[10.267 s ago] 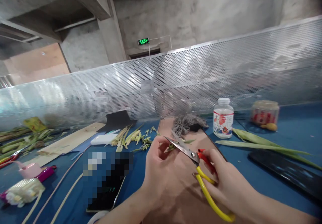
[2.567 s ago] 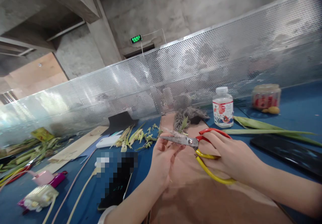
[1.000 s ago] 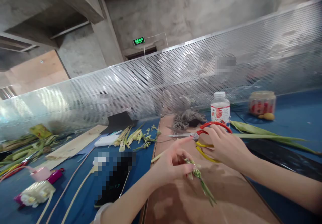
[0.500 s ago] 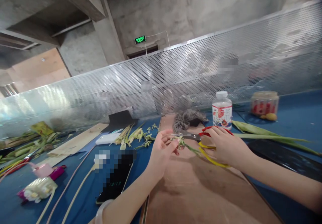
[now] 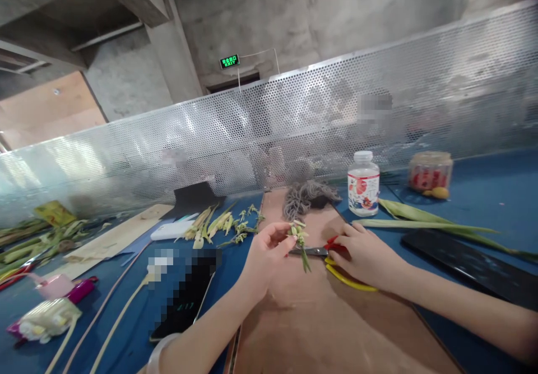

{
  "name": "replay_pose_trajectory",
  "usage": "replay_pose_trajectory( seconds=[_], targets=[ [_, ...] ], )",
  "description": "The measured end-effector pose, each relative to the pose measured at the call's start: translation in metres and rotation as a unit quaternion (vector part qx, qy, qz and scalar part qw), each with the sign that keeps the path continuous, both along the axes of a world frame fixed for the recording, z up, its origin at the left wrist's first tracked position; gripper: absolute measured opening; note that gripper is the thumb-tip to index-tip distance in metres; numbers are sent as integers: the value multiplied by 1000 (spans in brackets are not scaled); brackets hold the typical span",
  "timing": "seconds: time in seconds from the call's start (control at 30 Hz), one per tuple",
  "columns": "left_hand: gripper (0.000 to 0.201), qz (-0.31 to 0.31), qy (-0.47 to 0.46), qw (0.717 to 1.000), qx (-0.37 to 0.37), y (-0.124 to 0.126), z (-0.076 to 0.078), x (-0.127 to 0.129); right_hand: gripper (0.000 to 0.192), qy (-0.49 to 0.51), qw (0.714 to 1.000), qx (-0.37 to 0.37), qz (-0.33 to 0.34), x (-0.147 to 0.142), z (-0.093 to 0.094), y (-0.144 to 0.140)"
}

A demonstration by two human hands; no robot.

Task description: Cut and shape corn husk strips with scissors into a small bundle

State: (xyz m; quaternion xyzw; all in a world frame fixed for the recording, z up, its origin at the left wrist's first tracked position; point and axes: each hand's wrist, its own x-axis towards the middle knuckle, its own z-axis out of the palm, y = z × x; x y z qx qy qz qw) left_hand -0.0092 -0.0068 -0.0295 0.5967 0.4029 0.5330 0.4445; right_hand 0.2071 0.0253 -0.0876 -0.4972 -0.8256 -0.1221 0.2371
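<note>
Scissors (image 5: 320, 252) have come down lower under the right hand (image 5: 363, 253), its grip over their red handle, how tightly I cannot tell; the left hand (image 5: 267, 250), grip closed, pinches a green sprig (image 5: 300, 237), with grey yarn (image 5: 300, 199) beyond.

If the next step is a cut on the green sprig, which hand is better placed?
Probably the right hand: it holds the scissors, which point toward the green sprig. The left hand is occupied, pinching that sprig.

Two pairs of scissors (image 5: 318, 252) (image 5: 19, 273), two phones (image 5: 184, 305) (image 5: 466, 264), one bottle (image 5: 363, 189), one jar (image 5: 429, 172) and one exit sign (image 5: 229, 61) show.
</note>
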Motion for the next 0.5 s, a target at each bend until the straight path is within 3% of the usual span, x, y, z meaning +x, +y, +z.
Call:
replay_pose_trajectory(
  seconds=[0.13, 0.3, 0.4, 0.5],
  targets=[
    [21, -4, -1, 1000, 4, 0, -2, -1, 24, 78, 996, -3, 38, -7, 17, -8],
    [23, 3, -27, 1000, 1, 1, -1, -1, 25, 240, 953, -142, 115, -22, 26, -28],
    [26, 36, -102, 994, 5, 8, -2, -5, 28, 224, 947, -171, 152, -36, 27, -43],
    [28, 112, -149, 983, 8, 22, -3, -14, 40, 142, 955, -194, 172, -55, 33, -53]
  ],
)
